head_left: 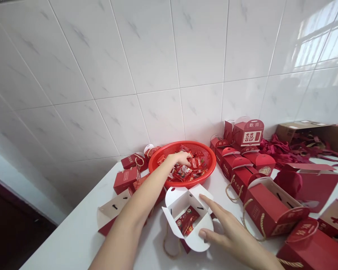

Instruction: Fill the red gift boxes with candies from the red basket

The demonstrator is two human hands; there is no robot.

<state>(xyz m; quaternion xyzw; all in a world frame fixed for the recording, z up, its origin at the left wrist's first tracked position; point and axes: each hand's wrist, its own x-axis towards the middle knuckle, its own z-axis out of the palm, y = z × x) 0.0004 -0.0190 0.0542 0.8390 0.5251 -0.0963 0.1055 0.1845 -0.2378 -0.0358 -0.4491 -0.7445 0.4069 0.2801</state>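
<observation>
My left hand [182,158] reaches into a red plastic basket [211,168] of red-wrapped sweets [183,172]; its fingers are bent down among the wrappers, and what they hold, if anything, is hidden. Nearer to me an open gift box [175,226] shows its white inside, with flaps spread outward and red packets [189,219] at the bottom. My right hand [218,221] rests at the box's right side, thumb and fingers apart, touching the white flaps. A rope handle lies on the table by the box.
Red boxes [126,178] stand left of the basket, one with its top open. More red boxes [273,204] line the right side, some stacked. Behind them are dark red ribbons [278,150] and a cardboard box [304,129]. A tiled wall [157,112] borders the white table [81,221].
</observation>
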